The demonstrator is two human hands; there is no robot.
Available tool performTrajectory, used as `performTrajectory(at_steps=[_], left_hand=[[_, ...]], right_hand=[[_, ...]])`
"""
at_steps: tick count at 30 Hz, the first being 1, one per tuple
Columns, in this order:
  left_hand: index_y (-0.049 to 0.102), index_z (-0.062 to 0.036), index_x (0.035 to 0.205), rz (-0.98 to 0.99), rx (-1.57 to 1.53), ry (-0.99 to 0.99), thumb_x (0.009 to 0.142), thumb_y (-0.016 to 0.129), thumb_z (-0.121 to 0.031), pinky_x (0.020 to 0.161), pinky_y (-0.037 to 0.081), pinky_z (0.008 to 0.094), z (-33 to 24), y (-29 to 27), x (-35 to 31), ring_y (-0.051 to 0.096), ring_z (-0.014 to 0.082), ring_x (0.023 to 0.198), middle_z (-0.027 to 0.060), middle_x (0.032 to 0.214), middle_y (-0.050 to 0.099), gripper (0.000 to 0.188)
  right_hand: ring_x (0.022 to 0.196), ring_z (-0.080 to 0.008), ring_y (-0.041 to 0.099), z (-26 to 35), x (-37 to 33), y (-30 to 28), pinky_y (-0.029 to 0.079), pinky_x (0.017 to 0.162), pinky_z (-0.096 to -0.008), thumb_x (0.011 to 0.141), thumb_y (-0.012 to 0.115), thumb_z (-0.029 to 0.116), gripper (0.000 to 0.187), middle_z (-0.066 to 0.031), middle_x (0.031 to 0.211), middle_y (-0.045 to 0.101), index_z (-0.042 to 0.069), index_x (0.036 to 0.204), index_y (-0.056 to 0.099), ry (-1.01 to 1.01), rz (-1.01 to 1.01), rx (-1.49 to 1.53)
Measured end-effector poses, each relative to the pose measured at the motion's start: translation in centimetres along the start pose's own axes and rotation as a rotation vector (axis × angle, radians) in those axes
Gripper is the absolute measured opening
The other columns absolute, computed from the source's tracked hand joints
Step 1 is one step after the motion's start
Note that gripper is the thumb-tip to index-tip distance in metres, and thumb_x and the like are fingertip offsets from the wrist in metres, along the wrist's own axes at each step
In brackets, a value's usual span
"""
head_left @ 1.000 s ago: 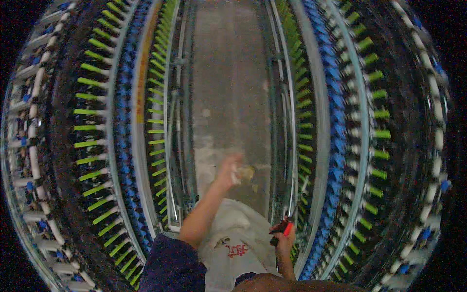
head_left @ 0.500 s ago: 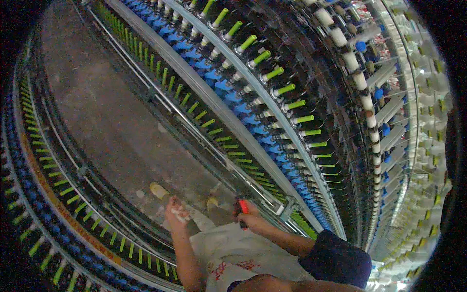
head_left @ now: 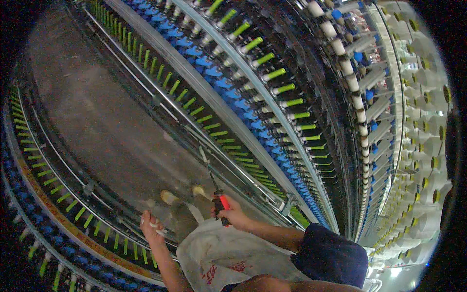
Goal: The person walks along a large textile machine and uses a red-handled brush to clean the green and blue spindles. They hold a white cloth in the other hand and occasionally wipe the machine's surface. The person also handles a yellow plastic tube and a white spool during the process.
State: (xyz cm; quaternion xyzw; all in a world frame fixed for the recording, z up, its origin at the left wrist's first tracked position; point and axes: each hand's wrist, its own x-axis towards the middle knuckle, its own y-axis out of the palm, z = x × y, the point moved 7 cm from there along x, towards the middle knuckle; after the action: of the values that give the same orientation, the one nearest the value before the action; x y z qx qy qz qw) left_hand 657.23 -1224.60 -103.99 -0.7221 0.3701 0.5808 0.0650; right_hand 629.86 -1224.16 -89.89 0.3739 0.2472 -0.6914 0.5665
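Observation:
My right hand (head_left: 232, 214) is wrapped round the red-and-black handle of a tool (head_left: 224, 203). A thin shaft runs from that handle up and left, and pale material shows near its tip, close to the machine's lower rail (head_left: 228, 165). Lower left, my left hand (head_left: 152, 228) is closed with a bit of white fluff (head_left: 156, 225) at its fingers. It hangs beside the left-hand machine's rail. A pale apron (head_left: 209, 253) with red marks covers my front.
On the right a long spinning machine carries rows of green tubes (head_left: 252, 45), blue parts (head_left: 214, 73) and white rollers (head_left: 344, 61). Pale bobbins (head_left: 418, 146) hang beyond. A second machine with green tubes (head_left: 70, 206) curves along the left. Grey floor (head_left: 112, 112) lies between; my shoes (head_left: 168, 196) stand on it.
My right hand has moved left, and the tool's thin shaft now shows clearly. The left hand has shifted left and down, away from the right one. The view has turned slightly.

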Motion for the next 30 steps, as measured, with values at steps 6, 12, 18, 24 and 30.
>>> performTrajectory(at_steps=[6,12,18,24,30], left_hand=[[0.049,-0.0143,0.084,0.120,-0.008,-0.151,0.089,0.064,-0.023,0.035,0.028,0.0250,-4.0,5.7,2.9,0.037,0.0091,0.042,-0.0031,0.058,0.044,0.018],[0.048,-0.0176,0.082,0.130,0.039,-0.209,0.088,0.065,-0.023,0.034,0.028,0.0249,-12.5,13.6,7.9,0.039,0.0099,0.043,-0.0032,0.056,0.043,0.018],[0.048,-0.0173,0.083,0.073,-0.048,-0.246,0.089,0.062,-0.021,0.033,0.027,0.0247,-26.7,17.6,16.5,0.038,0.0093,0.044,-0.0042,0.057,0.041,0.016],[0.052,-0.0142,0.084,0.030,-0.028,-0.039,0.091,0.062,-0.025,0.034,0.024,0.0251,-42.6,21.5,21.3,0.036,0.0074,0.043,-0.0045,0.055,0.040,0.016],[0.053,-0.0116,0.086,-0.038,0.114,-0.150,0.090,0.064,-0.029,0.035,0.026,0.0254,-55.0,23.1,27.6,0.036,0.0091,0.042,-0.0044,0.054,0.040,0.020]], right_hand=[[0.085,-0.0222,0.062,4.5,3.9,5.2,0.051,0.077,-0.0343,0.066,0.050,-0.015,0.065,-0.0110,0.095,0.060,0.003,0.128,0.043,-0.041,-0.019,-0.008],[0.082,-0.0243,0.062,12.1,11.9,13.7,0.051,0.075,-0.0362,0.064,0.051,-0.014,0.066,-0.0121,0.093,0.060,0.002,0.127,0.041,-0.030,-0.015,0.053],[0.082,-0.0248,0.062,24.7,21.5,25.4,0.050,0.078,-0.0380,0.064,0.052,-0.009,0.064,-0.0124,0.093,0.060,0.003,0.125,0.041,-0.008,-0.050,0.075],[0.079,-0.0288,0.063,52.8,27.6,29.1,0.053,0.059,-0.0375,0.057,0.056,0.010,0.068,-0.0163,0.084,0.060,0.006,0.123,0.042,-0.633,-0.158,-0.018],[0.071,-0.0296,0.058,77.9,36.6,24.8,0.049,0.070,-0.0441,0.074,0.048,0.008,0.035,-0.0161,0.082,0.058,-0.002,0.108,0.049,-0.557,-0.263,0.279]])
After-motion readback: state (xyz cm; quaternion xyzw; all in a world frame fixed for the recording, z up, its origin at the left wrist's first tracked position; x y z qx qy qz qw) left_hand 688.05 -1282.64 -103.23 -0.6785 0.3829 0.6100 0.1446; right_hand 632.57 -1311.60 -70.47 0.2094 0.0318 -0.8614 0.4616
